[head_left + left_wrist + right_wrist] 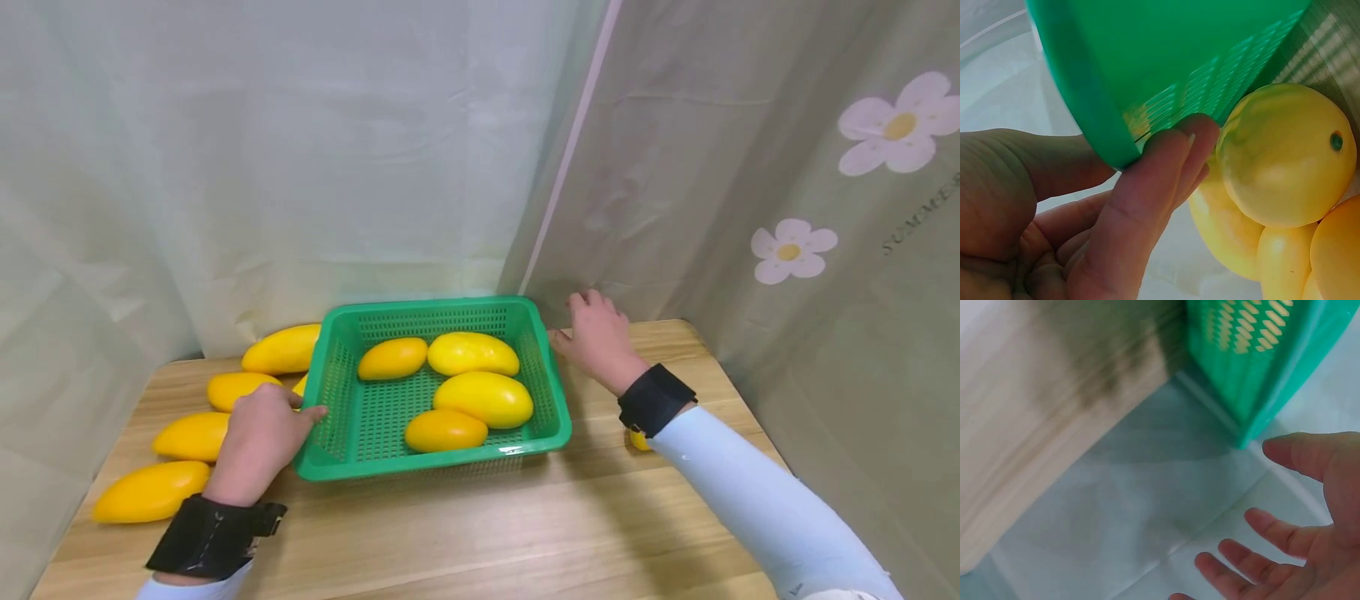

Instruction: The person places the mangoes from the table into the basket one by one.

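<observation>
A green plastic basket with slotted walls sits mid-table, holding several yellow mangoes. My left hand pinches the basket's left rim, thumb on one side and fingers curled under the other, as the left wrist view shows. Just beyond those fingertips lies a mango with a dark green spot on its end. Near the basket's far right corner is my right hand, its fingers spread and nothing in them. In the right wrist view the right thumb points at the rim with a small gap between.
Left of the basket, several more mangoes lie on the wooden table. Another yellow thing shows partly beneath the right forearm. A pale curtain hangs behind the table, and a flowered one along its right side.
</observation>
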Demonstrator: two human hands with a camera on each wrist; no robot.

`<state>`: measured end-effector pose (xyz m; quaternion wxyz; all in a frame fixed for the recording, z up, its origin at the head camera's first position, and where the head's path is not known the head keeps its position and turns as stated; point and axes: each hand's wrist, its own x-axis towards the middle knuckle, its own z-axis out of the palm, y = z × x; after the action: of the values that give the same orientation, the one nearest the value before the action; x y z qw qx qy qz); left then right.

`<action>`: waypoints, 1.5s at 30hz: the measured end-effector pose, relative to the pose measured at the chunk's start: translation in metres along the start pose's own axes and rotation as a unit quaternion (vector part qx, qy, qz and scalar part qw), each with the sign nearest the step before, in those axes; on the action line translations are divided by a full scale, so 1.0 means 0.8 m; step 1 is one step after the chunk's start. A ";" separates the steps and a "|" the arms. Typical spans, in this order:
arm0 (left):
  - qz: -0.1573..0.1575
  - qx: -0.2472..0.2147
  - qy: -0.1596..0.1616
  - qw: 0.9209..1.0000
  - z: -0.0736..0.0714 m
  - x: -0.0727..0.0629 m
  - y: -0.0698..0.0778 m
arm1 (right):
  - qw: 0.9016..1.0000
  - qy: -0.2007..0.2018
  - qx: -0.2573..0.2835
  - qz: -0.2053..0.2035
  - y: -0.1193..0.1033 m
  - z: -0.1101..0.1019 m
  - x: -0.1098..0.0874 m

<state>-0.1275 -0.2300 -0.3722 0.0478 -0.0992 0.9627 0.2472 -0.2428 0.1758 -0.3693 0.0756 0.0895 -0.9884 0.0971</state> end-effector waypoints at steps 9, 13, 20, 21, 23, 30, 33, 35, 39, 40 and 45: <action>0.000 0.003 0.002 1.000 -0.001 -0.001 0.001 | 0.993 -0.113 -0.025 0.027 0.052 0.005 -0.028; -0.004 0.004 -0.003 1.000 0.000 -0.001 0.000 | 0.978 -0.202 -0.041 0.030 0.065 0.001 -0.040; -0.008 0.007 -0.003 1.000 0.001 0.000 -0.001 | 0.956 -0.289 -0.038 0.021 0.085 -0.010 -0.064; -0.008 0.007 -0.003 1.000 0.002 0.000 -0.001 | 0.954 -0.298 -0.042 0.018 0.088 -0.010 -0.067; -0.008 0.006 -0.003 1.000 0.002 0.001 -0.001 | 0.949 -0.312 -0.047 0.017 0.095 -0.011 -0.072; -0.007 0.005 -0.002 1.000 0.001 0.000 -0.001 | 0.941 -0.331 -0.055 0.041 0.116 -0.005 -0.081; -0.006 0.005 -0.001 1.000 0.001 -0.001 -0.001 | 0.943 -0.329 -0.030 0.039 0.122 -0.001 -0.083; -0.008 0.004 -0.001 1.000 0.001 -0.001 0.000 | 0.944 -0.326 -0.013 0.041 0.124 0.001 -0.084; -0.005 0.005 0.004 1.000 0.001 -0.001 0.001 | 0.941 -0.331 -0.006 0.071 0.127 0.003 -0.084; -0.003 0.006 0.007 1.000 0.001 -0.001 0.001 | 0.939 -0.333 -0.008 0.081 0.127 0.004 -0.084; 0.003 0.007 0.012 1.000 0.001 0.000 0.002 | 0.934 -0.344 -0.013 0.098 0.130 0.006 -0.084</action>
<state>-0.1278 -0.2287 -0.3720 0.0359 -0.0993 0.9651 0.2398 -0.1984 0.2859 -0.4040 -0.2779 0.0196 -0.9589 0.0548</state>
